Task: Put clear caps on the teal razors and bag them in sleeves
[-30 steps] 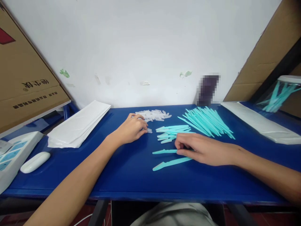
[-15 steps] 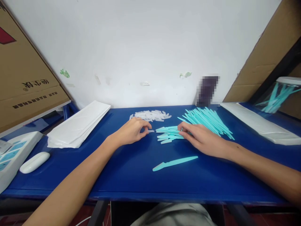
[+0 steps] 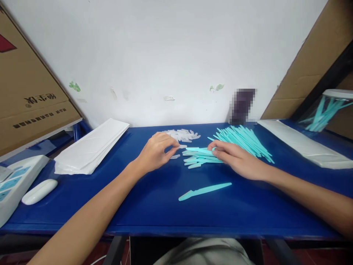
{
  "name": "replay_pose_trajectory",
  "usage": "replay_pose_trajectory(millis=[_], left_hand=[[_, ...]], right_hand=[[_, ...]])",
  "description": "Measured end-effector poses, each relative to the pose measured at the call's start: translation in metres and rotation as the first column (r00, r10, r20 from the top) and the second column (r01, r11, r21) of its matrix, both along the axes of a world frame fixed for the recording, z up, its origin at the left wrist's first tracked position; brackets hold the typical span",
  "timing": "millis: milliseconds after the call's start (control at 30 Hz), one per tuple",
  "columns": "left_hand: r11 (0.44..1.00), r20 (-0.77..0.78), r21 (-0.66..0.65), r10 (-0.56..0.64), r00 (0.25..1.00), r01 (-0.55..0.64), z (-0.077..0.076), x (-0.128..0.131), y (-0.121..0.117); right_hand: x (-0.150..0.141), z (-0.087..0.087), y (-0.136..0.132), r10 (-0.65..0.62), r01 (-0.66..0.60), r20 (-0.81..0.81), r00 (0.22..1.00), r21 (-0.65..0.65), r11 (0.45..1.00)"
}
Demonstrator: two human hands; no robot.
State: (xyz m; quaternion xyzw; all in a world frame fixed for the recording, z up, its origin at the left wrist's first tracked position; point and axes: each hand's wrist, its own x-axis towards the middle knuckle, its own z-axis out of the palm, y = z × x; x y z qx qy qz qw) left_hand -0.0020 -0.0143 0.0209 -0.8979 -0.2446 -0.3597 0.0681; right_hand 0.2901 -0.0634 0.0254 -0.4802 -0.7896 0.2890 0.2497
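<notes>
Between the thumb and fingers of my left hand [image 3: 160,150] is a small translucent blade cap [image 3: 182,146]. My right hand [image 3: 238,158] pinches a teal eyebrow razor [image 3: 202,150], its blade end pointing left at the cap. The two tips meet or nearly meet; I cannot tell whether they touch. Under the held razor lies a small heap of teal razors [image 3: 197,161]. One loose cap [image 3: 174,157] rests on the table just below my left fingertips. Nearer to me, a single razor [image 3: 205,191] lies apart.
A pile of caps [image 3: 185,135] and a larger pile of razors [image 3: 245,141] lie toward the wall. White plastic sleeves [image 3: 93,145] are stacked at left, near a white oval case [image 3: 40,191] and a power strip [image 3: 23,180]. A tub of razors [image 3: 327,110] stands at right.
My left hand has moved slightly up and right with a cap. My right hand has lifted a razor from the small heap toward it. A loose cap now shows below my left fingers.
</notes>
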Motion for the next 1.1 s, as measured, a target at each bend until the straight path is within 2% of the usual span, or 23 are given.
replay_pose_trajectory(millis=[300, 433, 833, 1100], left_hand=[[0.991, -0.069, 0.130, -0.033, 0.997, 0.042, 0.0070, 0.0023, -0.0056], [0.985, -0.037, 0.169, -0.027, 0.999, 0.033, 0.0069, 0.0025, -0.0065], [0.989, -0.023, 0.146, -0.027, 0.999, 0.030, 0.0033, 0.0036, -0.0051], [0.978, 0.037, 0.193, -0.093, 0.995, 0.085, 0.0003, 0.0088, -0.0050]], right_hand=[[0.0007, -0.0026, 0.0005, 0.007, -0.016, -0.110, 0.994, -0.079, 0.997], [0.0017, -0.0017, 0.0013, -0.003, -0.004, -0.105, 0.995, -0.070, 0.998], [0.0011, -0.0015, 0.0011, -0.008, -0.006, -0.150, 0.989, -0.096, 0.995], [0.0003, -0.0009, 0.0015, -0.027, 0.011, -0.153, 0.988, -0.105, 0.994]])
